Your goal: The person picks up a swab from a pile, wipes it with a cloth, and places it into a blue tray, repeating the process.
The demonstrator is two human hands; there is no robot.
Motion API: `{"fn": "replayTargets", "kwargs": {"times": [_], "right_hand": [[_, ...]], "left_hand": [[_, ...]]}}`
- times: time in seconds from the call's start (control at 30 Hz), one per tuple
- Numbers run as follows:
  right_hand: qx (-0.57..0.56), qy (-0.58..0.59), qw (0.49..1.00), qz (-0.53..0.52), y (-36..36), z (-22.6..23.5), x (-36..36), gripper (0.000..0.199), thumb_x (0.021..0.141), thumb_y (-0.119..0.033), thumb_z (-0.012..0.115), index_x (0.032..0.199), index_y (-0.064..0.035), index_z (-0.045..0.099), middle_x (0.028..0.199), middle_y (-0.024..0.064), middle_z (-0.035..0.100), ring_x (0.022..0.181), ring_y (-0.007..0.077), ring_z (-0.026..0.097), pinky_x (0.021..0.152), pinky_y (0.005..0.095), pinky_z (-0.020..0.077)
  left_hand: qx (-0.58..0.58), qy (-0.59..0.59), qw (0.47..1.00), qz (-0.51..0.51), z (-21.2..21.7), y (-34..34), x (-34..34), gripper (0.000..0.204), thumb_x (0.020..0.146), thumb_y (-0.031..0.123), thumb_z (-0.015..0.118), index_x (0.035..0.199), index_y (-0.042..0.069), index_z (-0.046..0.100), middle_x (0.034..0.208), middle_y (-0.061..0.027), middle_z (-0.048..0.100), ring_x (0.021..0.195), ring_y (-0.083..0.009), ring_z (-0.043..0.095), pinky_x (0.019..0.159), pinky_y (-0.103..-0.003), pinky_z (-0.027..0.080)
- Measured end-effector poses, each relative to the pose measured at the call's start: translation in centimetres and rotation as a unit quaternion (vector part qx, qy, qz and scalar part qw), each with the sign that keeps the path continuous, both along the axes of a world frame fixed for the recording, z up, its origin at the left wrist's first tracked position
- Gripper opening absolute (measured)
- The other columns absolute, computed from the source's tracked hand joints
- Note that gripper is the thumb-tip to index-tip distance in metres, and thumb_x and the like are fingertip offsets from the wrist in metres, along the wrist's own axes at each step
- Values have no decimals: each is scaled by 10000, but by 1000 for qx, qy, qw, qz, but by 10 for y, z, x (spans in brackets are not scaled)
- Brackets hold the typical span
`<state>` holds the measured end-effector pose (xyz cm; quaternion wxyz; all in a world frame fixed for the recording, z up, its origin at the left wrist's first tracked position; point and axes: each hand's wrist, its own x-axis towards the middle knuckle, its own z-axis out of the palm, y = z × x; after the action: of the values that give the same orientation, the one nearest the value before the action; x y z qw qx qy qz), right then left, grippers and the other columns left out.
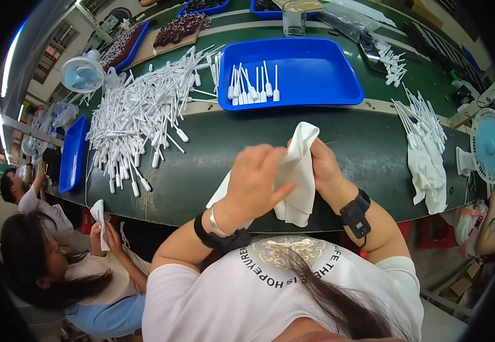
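Observation:
A white cloth (296, 196) is held up in front of me over the dark green work surface, its top folded to a peak. My right hand (325, 163) grips it from the right side, fingers partly hidden behind the folds. In front of the cloth's left part is my left hand (259, 179), slightly blurred, thumb apart from the stretched fingers; no held thing shows in it. Just beyond both hands, a blue tray (321, 74) holds several white dropper-like sticks (253, 88) with bulbed ends, lying in a row at its left.
A large heap of the same white sticks (145, 108) covers the left. More sticks (424, 119) lie on a crumpled white cloth (428, 171) at right. Fans (489, 145) stand on both sides. A person (59, 256) at left holds a white cloth. A clear container (294, 20) stands behind the tray.

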<state>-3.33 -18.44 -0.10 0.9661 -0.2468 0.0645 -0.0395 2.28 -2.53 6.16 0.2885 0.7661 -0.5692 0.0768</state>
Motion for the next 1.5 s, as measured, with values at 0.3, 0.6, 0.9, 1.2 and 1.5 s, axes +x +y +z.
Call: {"fn": "replayTargets", "kwargs": {"times": [0.3,0.6,0.9,1.2,1.5], "right_hand": [[-322,67,940,-84,0,-2,-3,345,861,-260,463,1129,-43,457,1002,58,539,930,154,516,814,291,413],[-222,48,974,9,27,8,-11,442,755,-192,637,1117,-11,460,979,59,544,917,132,513,784,280,422],[-265,102,950,127,13,15,-11,406,768,-81,573,1135,22,431,1018,112,551,915,209,554,793,324,451],[-127,114,980,102,14,19,-5,358,820,-92,486,1144,44,418,1069,166,531,966,261,544,836,371,445],[-138,118,981,74,8,12,-4,343,831,-104,482,1138,38,427,1080,156,528,973,254,542,853,367,432]], "left_hand": [[23,401,910,101,-22,-9,15,332,688,140,654,973,24,527,857,-126,565,786,-247,554,702,-305,433],[-109,325,939,-29,-28,0,12,235,779,95,572,1001,31,532,836,-53,579,774,-98,531,672,-229,419],[2,409,910,68,-39,40,65,239,813,108,525,1040,36,499,760,-39,564,693,-106,516,633,-240,420],[266,23,833,486,-45,91,155,260,758,303,531,807,55,592,760,-157,603,704,-322,581,618,-393,459],[-97,561,756,323,-49,146,132,180,811,195,505,891,39,545,681,-128,591,505,-157,551,505,-287,461]]}}
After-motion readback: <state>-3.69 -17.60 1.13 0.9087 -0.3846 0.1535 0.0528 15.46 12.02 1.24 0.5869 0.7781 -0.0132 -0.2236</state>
